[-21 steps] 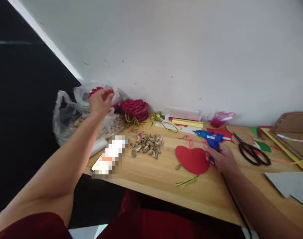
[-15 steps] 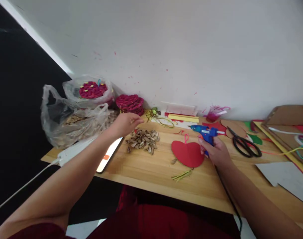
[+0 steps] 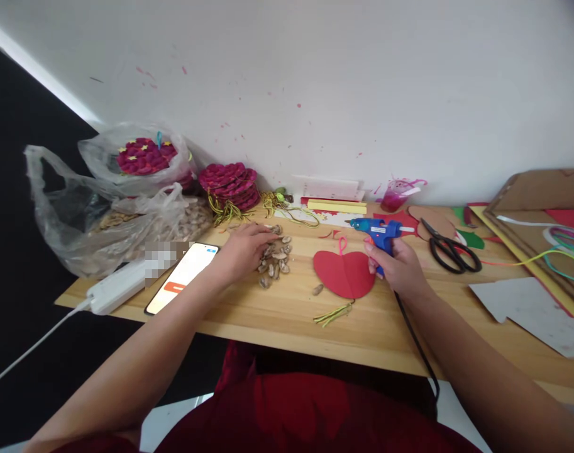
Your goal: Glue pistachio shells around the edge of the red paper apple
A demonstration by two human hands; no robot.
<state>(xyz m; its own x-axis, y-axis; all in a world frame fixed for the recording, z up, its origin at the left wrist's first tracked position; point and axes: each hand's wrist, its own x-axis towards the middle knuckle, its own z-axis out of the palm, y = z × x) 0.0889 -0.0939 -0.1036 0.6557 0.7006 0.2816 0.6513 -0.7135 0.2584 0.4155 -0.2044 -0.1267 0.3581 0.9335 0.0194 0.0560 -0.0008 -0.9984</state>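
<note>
My left hand (image 3: 245,250) is on the left part of a pile of brown shells (image 3: 278,257), fingers bent down; whether it pinches a shell is hidden. My right hand (image 3: 394,264) grips a blue glue gun (image 3: 377,230) by its handle, with the nozzle pointing left. Just left of that hand lies a red heart-shaped piece (image 3: 346,275) with a pink loop (image 3: 342,244) at its top and a yellow-green tassel (image 3: 332,314) below. A single shell (image 3: 317,289) rests beside the heart's lower left edge.
A phone (image 3: 183,277), a white power strip (image 3: 121,286) and plastic bags (image 3: 74,220) are at the left. Stacked magenta discs (image 3: 230,182) stand by the wall. Black scissors (image 3: 451,253), grey card (image 3: 532,311) and cardboard (image 3: 541,189) lie right. The gun's black cord (image 3: 416,340) crosses the front edge.
My left hand has come down from above the pile onto the shells. The view has shifted slightly, and my right hand still holds the glue gun near the heart.
</note>
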